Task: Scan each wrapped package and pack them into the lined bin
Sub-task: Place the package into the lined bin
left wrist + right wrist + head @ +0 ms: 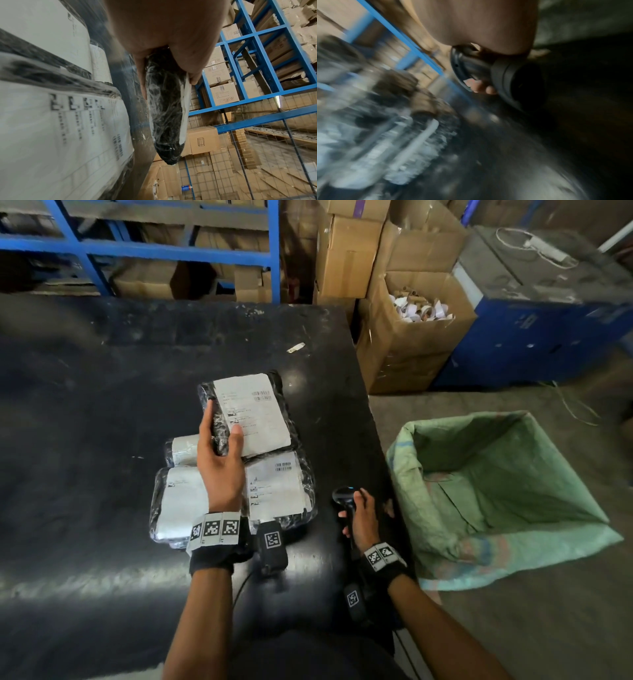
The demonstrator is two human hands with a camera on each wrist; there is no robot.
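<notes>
My left hand (219,436) grips the near left edge of a black wrapped package (250,412) with a white label, lifted above the pile, label up. In the left wrist view the package (164,108) shows edge-on between thumb and fingers. Three more labelled packages lie on the black table (85,422): one at the front right (277,487), one at the front left (174,505), one partly hidden behind my hand (183,450). My right hand (359,515) holds a black handheld scanner (344,498) by its handle near the table's right edge; the scanner (508,75) is blurred in the right wrist view.
A bin lined with a green woven sack (496,491) stands open on the floor right of the table. Behind it are an open cardboard box of paper rolls (411,333) and a blue cabinet (548,337). Blue shelving (171,251) with cartons stands beyond the table.
</notes>
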